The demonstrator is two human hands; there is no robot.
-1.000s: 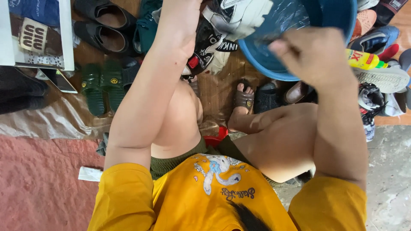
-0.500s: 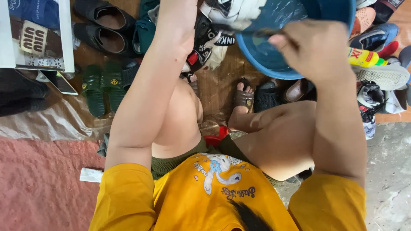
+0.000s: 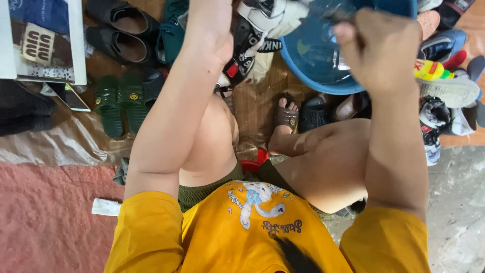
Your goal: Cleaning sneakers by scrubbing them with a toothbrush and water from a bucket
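Observation:
My left hand (image 3: 208, 31) is raised at the top middle against a white and black sneaker (image 3: 265, 21); it seems to grip the shoe, though its fingers are hidden. My right hand (image 3: 380, 50) is closed in a fist over a blue plastic basin (image 3: 313, 63). A small dark object (image 3: 337, 15) pokes out of the fist toward the sneaker. My bent knees and a foot in a brown sandal (image 3: 287, 117) lie below the hands.
Many shoes lie on the brown floor: black sandals (image 3: 118, 28), green slippers (image 3: 121, 98), and sneakers and a yellow toy (image 3: 429, 70) at the right. An open box (image 3: 43, 43) stands at the top left. A red mat (image 3: 45, 217) and grey concrete (image 3: 457, 212) flank me.
My right fist has shifted slightly up and left over the basin toward the sneaker. My left hand and the sneaker have barely moved.

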